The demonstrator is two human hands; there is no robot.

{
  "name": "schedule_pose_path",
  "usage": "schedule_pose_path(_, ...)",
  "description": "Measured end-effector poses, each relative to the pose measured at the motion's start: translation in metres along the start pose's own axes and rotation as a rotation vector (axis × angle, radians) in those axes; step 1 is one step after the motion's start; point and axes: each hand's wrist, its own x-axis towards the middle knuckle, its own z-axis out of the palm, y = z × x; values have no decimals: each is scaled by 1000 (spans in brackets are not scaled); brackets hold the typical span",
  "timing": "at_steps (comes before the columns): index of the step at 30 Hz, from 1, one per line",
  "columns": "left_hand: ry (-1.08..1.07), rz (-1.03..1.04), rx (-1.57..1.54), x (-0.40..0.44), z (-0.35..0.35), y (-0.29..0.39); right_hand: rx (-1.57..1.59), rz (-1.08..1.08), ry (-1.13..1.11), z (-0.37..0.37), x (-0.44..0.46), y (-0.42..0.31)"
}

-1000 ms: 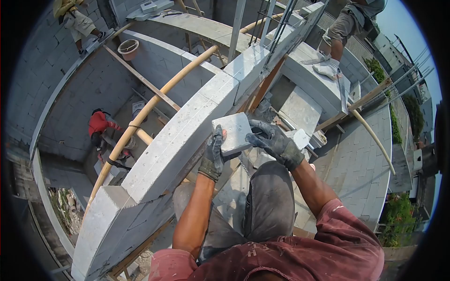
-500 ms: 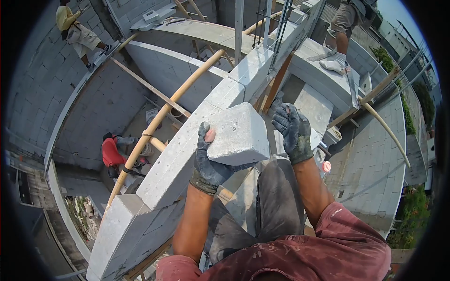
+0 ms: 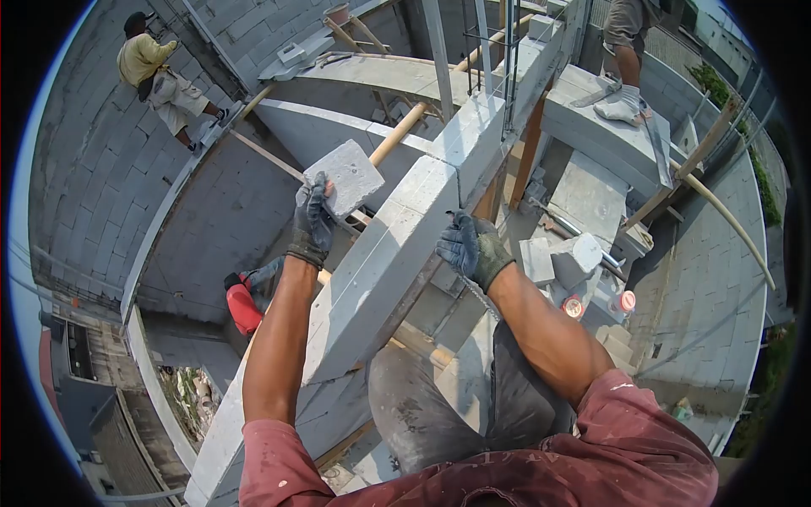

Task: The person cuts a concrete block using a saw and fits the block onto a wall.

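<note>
A pale grey lightweight-concrete block piece [image 3: 348, 179] is raised above the left side of the wall. My left hand [image 3: 311, 224], in a dark coated glove with a bare fingertip, grips its near edge. My right hand [image 3: 475, 249], gloved too, is closed with curled fingers beside the right face of the block wall [image 3: 384, 245]. Whatever it may hold is hidden; a narrow jagged-edged strip [image 3: 483, 297] shows just below it. The wall top runs diagonally between my two hands.
Bamboo poles [image 3: 397, 135] cross on the left. Cut blocks [image 3: 577, 258] and bottles with red-and-white caps [image 3: 625, 302] lie at right. A worker in yellow [image 3: 148, 59] stands far left; one in red [image 3: 243, 308] is below. Another worker's foot [image 3: 621, 106] rests near a hand saw [image 3: 655, 145].
My left hand has carried the block piece left and away from me, past the wall. My right hand has moved left and down to the wall's side, its fingers curling. The view has shifted.
</note>
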Motion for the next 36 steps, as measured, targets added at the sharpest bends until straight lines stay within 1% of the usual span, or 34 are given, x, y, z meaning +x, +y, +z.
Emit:
schedule_pose_path(1, 9, -3, 38, 2, -3, -10, 6, -3, 3, 6, -2, -7)
schedule_pose_path(3, 16, -14, 75, 2, -3, -27, -120, -52, 87, 14, 1, -18)
schedule_pose_path(4, 98, 62, 222, 0, 2, -35, -114, -49, 93, 10, 2, -19)
schedule_pose_path(5, 178, 140, 370, -1, 6, -40, -248, -147, 39, 7, 3, -19)
schedule_pose_path(6, 162, 145, 551, 0, 8, -40, -382, -247, -15, 3, 4, -19)
schedule_pose_path(7, 153, 140, 556, 1, 12, -43, -373, -247, -7, 0, 6, -19)
schedule_pose_path(9, 25, 318, 677, 1, 23, -49, -124, -82, -79, -4, 6, -18)
schedule_pose_path(11, -26, 311, 676, 3, 37, -55, -123, -87, -86, -6, 4, -19)
schedule_pose_path(13, -137, 462, 697, 3, 42, -68, -124, -90, -99, 0, -8, -28)
schedule_pose_path(15, -122, 440, 875, 0, 41, -82, -217, -269, -69, 6, -26, -38)
schedule_pose_path(17, -115, 520, 980, -6, 32, -93, -220, -301, -66, 4, -30, -42)
schedule_pose_path(18, -121, 514, 983, -7, 31, -92, -226, -339, -67, 3, -30, -44)
schedule_pose_path(20, -168, 477, 1155, -8, 26, -82, -230, -355, -63, 0, -28, -45)
schedule_pose_path(21, -168, 473, 1158, -7, 22, -75, -243, -372, -65, -1, -27, -46)
schedule_pose_path(23, -312, 226, 1213, -1, 5, -56, -274, -356, -50, -4, -23, -47)
schedule_pose_path(24, -406, 320, 1443, 4, -20, -43, -304, -341, -33, -6, -22, -47)
schedule_pose_path(25, -403, 316, 1443, -2, -16, -30, -305, -337, -35, -6, -21, -47)
schedule_pose_path(27, -3, 580, 1711, -24, -2, 9, -293, -376, 12, -4, -19, -48)
schedule_pose_path(29, 136, 446, 1225, -84, 56, 49, -287, -365, 34, -3, -13, -49)
schedule_pose_path(31, -7, 170, 938, -152, 92, 51, -290, -359, 52, -10, 4, -48)
schedule_pose_path(33, -240, -132, 1069, -194, 109, 18, 11, -270, -67, -22, 35, -39)
schedule_pose_path(34, -146, -85, 1125, -198, 108, -13, -1, -267, -74, -17, 36, -40)
schedule_pose_path(35, -47, -38, 1177, -197, 96, -51, -75, -256, -11, -10, 35, -40)
schedule_pose_path(36, -30, -32, 1166, -190, 86, -75, -149, -249, 48, -2, 34, -39)
